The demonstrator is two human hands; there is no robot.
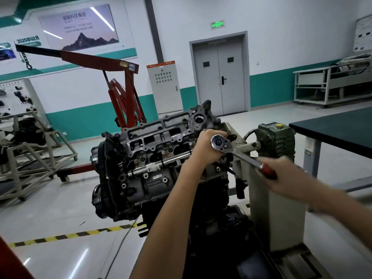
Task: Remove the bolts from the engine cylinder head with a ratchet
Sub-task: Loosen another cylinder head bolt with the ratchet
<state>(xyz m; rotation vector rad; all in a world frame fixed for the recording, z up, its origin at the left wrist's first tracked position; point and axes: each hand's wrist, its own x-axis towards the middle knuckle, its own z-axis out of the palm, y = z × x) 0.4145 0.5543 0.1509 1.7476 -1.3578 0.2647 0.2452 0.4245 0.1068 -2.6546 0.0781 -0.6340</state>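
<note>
The grey engine cylinder head (159,137) sits tilted on a beige engine stand (275,208) at the middle of the view. A chrome ratchet (241,156) with a red handle is set on the head's right end, its round head uppermost. My left hand (205,150) is wrapped around the ratchet's head, hiding the socket and the bolt under it. My right hand (281,172), blurred, grips the red handle out to the right. Several dark bolts (170,150) show along the head's open top.
A red engine hoist (120,93) stands behind the engine on the left. A dark-topped workbench (340,127) is at the right, with a green gearbox (275,139) beside the stand. Yellow-black floor tape (66,236) and a cable cross the floor in front.
</note>
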